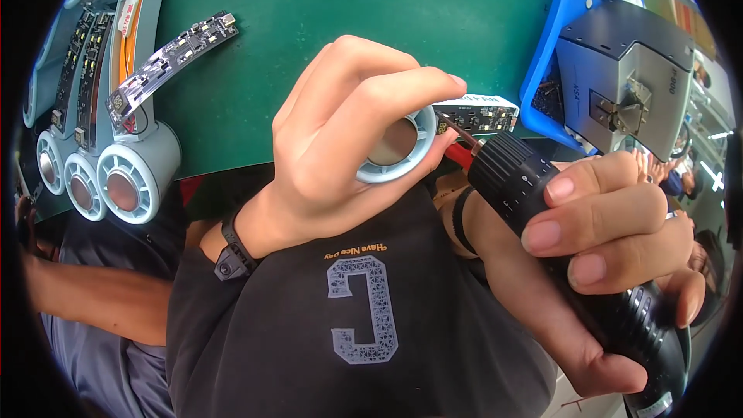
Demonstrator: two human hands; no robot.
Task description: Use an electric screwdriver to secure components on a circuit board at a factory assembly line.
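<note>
My left hand (329, 135) is wrapped round a light-blue handheld fan housing (428, 143), with its round metal-centred end turned toward me. A dark circuit board (484, 118) shows in the housing's open side, next to my fingertips. In my right hand (607, 224) is a black electric screwdriver (507, 174), gripped around its body and slanting down to the right. Its thin bit points at the board's end beside the round part; whether it touches a screw cannot be made out. Something red shows just below the bit, partly hidden.
At the left, several light-blue fan housings (159, 159) stand side by side, some with boards inside. A loose circuit board (182, 54) leans across one. A blue tray (542, 62) and grey metal box-shaped machine (623, 81) flank the green tabletop (371, 0). Another person's arm (101, 294) is at left.
</note>
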